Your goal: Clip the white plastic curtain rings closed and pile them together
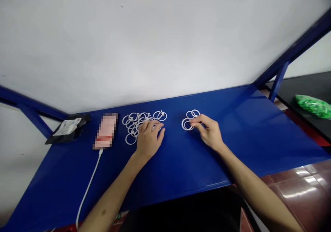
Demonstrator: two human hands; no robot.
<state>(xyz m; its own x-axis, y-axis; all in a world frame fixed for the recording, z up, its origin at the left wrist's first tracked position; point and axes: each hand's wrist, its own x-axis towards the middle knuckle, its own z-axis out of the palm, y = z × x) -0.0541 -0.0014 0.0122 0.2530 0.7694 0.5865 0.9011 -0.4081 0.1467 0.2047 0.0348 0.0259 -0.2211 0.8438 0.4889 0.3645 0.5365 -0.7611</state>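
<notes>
Several white rings with small clips, like curtain rings (131, 139), lie in an overlapping heap on the blue table. My left hand (150, 137) rests over the right side of this heap, fingers spread, covering part of it. One ring (160, 116) sits at the heap's upper right edge. Further right, a smaller group of white rings (193, 114) lies on the table. There my right hand (208, 132) pinches a white ring (186, 124) at its right edge between thumb and forefinger; other rings touch or overlap it.
A pixelated pink phone-like object (106, 131) with a white cable (89, 185) lies left of the heap. Beyond it is a black plastic package (68, 128) with a white label. Blue frame bars flank the table (232, 121); a white wall stands behind. A green bag (313, 106) lies on a dark surface at right.
</notes>
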